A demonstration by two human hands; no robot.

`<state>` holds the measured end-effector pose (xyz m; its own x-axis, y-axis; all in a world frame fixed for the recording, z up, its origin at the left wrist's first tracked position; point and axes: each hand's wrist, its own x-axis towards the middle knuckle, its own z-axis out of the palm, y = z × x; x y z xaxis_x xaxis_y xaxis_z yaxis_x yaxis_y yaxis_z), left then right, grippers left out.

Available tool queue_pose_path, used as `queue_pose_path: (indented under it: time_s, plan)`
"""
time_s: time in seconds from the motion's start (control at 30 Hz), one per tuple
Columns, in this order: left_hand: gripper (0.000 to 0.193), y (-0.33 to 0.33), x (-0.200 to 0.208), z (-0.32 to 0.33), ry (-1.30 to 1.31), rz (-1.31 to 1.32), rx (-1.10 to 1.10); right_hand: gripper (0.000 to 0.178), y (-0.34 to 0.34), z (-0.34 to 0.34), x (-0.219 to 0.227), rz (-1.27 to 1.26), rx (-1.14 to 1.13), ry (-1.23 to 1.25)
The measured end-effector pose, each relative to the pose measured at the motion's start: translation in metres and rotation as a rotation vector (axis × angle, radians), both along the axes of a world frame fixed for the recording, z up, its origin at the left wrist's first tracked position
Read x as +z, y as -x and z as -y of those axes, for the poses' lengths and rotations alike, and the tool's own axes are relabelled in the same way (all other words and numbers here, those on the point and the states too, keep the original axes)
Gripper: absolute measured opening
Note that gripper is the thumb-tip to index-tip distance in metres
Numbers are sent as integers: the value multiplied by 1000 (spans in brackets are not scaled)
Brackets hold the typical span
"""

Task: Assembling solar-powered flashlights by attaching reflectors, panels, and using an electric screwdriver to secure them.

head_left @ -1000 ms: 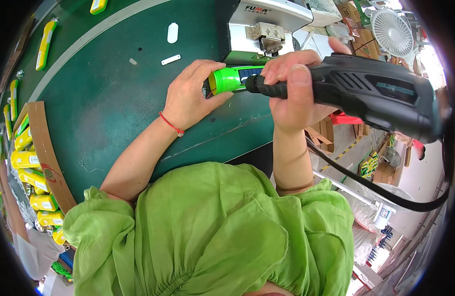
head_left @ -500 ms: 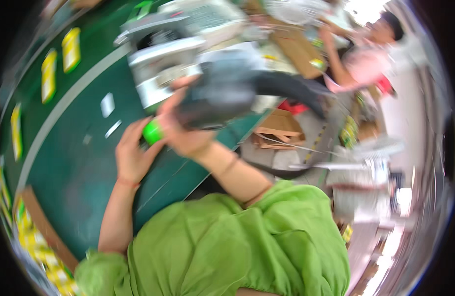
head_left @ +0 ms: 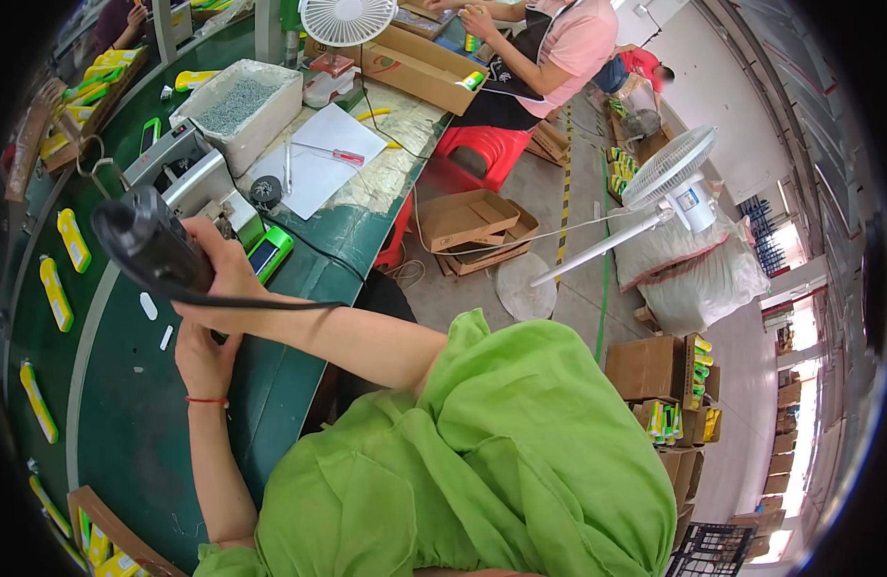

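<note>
Right hand (head_left: pixel 227 279) wrapped tight round driver (head_left: pixel 150 245); left hand (head_left: pixel 203 358) hidden beneath, grip impossible to tell. Could snag cord (head_left: pixel 270 306) on green part (head_left: pixel 270 252), dragging it off belt (head_left: pixel 116 385).

Factory assembly floor: green conveyor belt (head_left: pixel 126 404), cardboard cartons (head_left: pixel 655 370), co-worker (head_left: pixel 549 48).

We see a matt black plastic power screwdriver (head_left: pixel 150 245), a glossy green plastic device (head_left: pixel 270 252), a smooth dark green belt (head_left: pixel 126 404), white paper (head_left: pixel 323 159), brown cardboard boxes (head_left: pixel 467 221) and soft green cloth sleeves (head_left: pixel 482 452).
</note>
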<state>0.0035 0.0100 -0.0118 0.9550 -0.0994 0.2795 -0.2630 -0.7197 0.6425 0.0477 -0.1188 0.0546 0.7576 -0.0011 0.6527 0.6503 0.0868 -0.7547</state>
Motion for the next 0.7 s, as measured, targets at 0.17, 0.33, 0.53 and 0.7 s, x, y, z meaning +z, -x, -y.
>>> queue_pose_path:
  time_s: [0.17, 0.33, 0.53, 0.7]
  plan:
    - [46, 29, 48, -43, -159, 26, -63, 49, 12, 14, 54, -280, 257, -263]
    - [40, 83, 73, -129, 573, -434, 148, 58, 34, 76, 92, -140, 138, -196]
    - [59, 79, 34, -131, 1244, -338, 23, 81, 19, 89, 50, -164, 238, -142]
    - [56, 71, 34, -132, 1224, -232, 169, 99, 14, 68, 42, -140, 241, -71]
